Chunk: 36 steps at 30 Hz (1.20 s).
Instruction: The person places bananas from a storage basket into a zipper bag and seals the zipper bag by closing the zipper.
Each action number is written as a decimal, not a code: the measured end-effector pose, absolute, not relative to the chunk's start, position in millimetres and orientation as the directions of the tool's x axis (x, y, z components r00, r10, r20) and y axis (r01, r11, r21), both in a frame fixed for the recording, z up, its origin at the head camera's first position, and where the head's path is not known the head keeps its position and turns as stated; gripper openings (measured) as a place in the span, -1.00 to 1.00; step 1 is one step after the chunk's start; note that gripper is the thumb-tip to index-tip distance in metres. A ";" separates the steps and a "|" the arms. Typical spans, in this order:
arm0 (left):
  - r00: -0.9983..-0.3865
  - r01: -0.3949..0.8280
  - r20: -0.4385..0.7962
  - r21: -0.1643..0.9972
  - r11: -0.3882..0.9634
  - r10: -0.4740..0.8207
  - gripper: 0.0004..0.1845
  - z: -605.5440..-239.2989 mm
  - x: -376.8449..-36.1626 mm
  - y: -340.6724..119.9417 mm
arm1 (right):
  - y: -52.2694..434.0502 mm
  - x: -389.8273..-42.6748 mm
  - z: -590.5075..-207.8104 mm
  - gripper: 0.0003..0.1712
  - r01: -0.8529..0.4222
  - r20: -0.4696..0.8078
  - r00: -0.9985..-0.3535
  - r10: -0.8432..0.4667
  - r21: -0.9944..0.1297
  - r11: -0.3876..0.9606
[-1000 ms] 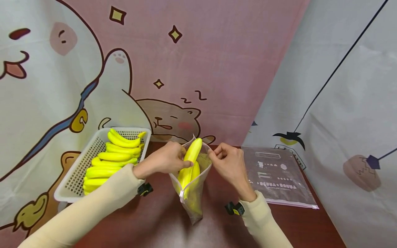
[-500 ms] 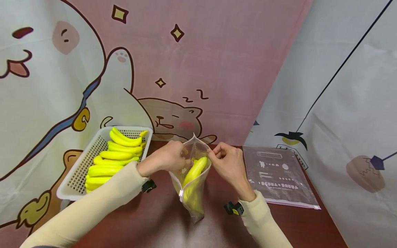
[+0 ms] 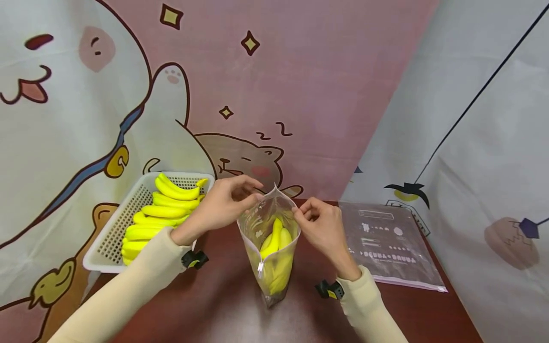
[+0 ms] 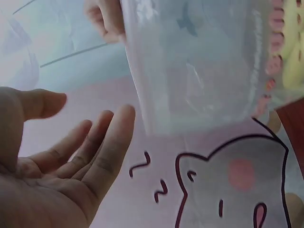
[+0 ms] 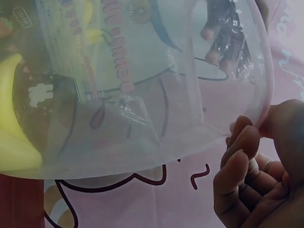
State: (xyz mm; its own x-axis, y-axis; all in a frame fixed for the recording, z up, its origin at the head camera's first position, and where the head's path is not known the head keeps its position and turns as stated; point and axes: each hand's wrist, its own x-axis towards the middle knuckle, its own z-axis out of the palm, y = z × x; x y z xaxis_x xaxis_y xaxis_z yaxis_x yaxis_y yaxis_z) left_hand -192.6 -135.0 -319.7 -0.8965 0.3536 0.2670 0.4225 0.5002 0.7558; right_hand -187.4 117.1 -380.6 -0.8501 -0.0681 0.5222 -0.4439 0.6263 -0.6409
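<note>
A translucent zip-slider bag [image 3: 250, 226] stands upright on the table with its mouth wide, several yellow bananas [image 3: 274, 243] inside. At its right rim, my right hand [image 3: 321, 226] pinches the plastic between thumb and fingers; the right wrist view shows this grip on the bag edge [image 5: 263, 109]. My left hand [image 3: 225, 202] is just beside the left rim, holding nothing. In the left wrist view, its fingers [image 4: 116, 137] are spread and relaxed, apart from the bag wall [image 4: 190, 95]. The slider [image 3: 260, 269] sits at the near corner of the mouth.
A white perforated basket [image 3: 95, 261] holding several bananas [image 3: 169, 213] stands on the left. Another printed zip bag [image 3: 383, 245] lies flat on the right side of the dark red table [image 3: 240, 317]. A cartoon-patterned cloth [image 3: 317, 95] hangs behind.
The left hand let go of a banana, which dropped deeper into the bag, and then came up and out to the left rim. The right hand kept its pinch on the bag.
</note>
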 end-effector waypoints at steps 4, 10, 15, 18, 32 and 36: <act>-0.884 0.455 0.317 0.754 0.474 0.345 -0.67 -325.7 -195.2 -145.7 | 120.2 -184.7 -377.6 -0.82 -0.424 0.471 -0.877 -0.099 -0.657 0.624; -0.893 0.441 0.310 0.743 0.503 0.325 -0.61 -336.8 -200.7 -166.8 | 121.9 -182.7 -374.7 -0.88 -0.419 0.434 -0.891 -0.134 -0.672 0.610; -0.892 0.446 0.307 0.719 0.533 0.333 -0.57 -342.6 -207.1 -185.3 | 123.1 -182.4 -375.3 -0.89 -0.410 0.422 -0.897 -0.134 -0.678 0.610; -0.896 0.437 0.290 0.702 0.563 0.335 -0.52 -348.6 -212.7 -199.9 | 123.9 -182.3 -376.4 -0.89 -0.408 0.418 -0.898 -0.138 -0.674 0.615; -0.934 0.320 0.085 0.634 0.704 0.348 -0.40 -387.6 -233.6 -279.8 | 126.5 -181.7 -378.7 -0.89 -0.444 0.437 -0.883 -0.171 -0.659 0.607; -0.940 0.284 0.012 0.586 0.759 0.342 -0.33 -398.0 -232.8 -299.0 | 127.1 -182.2 -379.6 -0.89 -0.450 0.443 -0.880 -0.173 -0.657 0.605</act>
